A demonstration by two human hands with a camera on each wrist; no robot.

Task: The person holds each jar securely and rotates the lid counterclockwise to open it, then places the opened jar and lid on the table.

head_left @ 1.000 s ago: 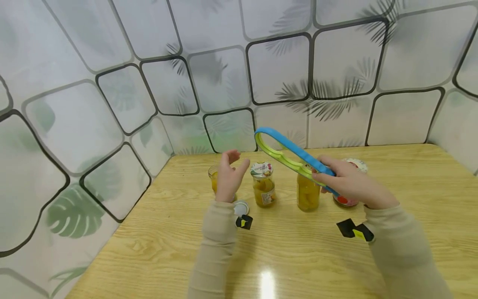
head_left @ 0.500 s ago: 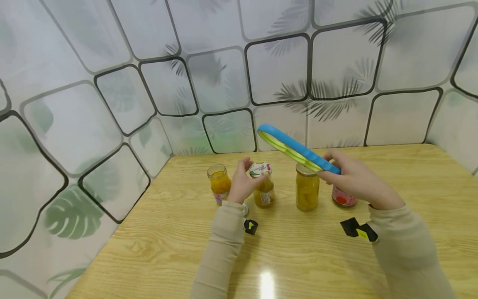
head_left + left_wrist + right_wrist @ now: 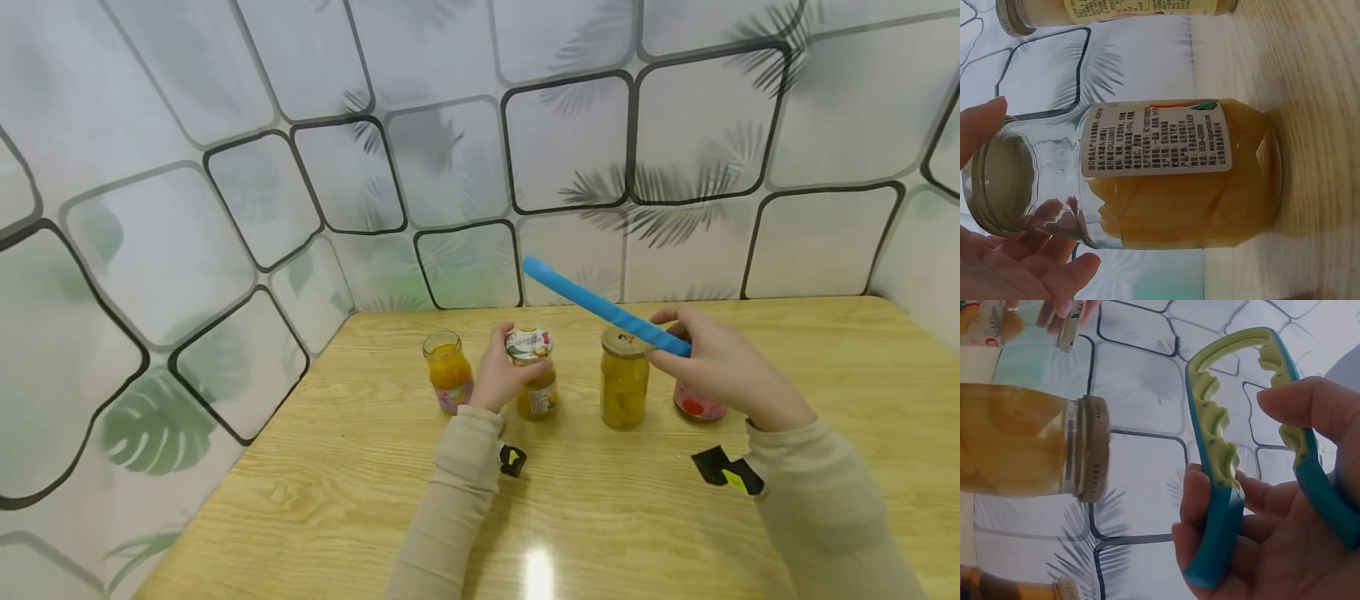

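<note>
In the head view my left hand (image 3: 501, 371) is at the upper part of a glass jar (image 3: 542, 402) of yellow fruit with a patterned lid. In the left wrist view, the thumb lies against one side of its lid (image 3: 991, 181) and the fingers curl round the other. The jar stands upright on the table. My right hand (image 3: 716, 362) holds a blue and green loop-shaped jar opener (image 3: 1213, 425) in the air. Its thumb rests on one arm of the opener, and fingers wrap the other. The opener's toothed green inside encloses nothing.
Left of the left hand stands a lidless jar (image 3: 450, 375) of orange fruit. A taller lidded jar (image 3: 624, 387) stands below the opener. Partly behind my right hand is a pink-labelled container (image 3: 697, 404). A patterned wall (image 3: 570, 150) rises behind the wooden table (image 3: 337, 467).
My left hand moved right, from in front of the lidless jar to the patterned-lid jar, and took hold of its top. The opener turned, so its blue outer side now faces the head camera.
</note>
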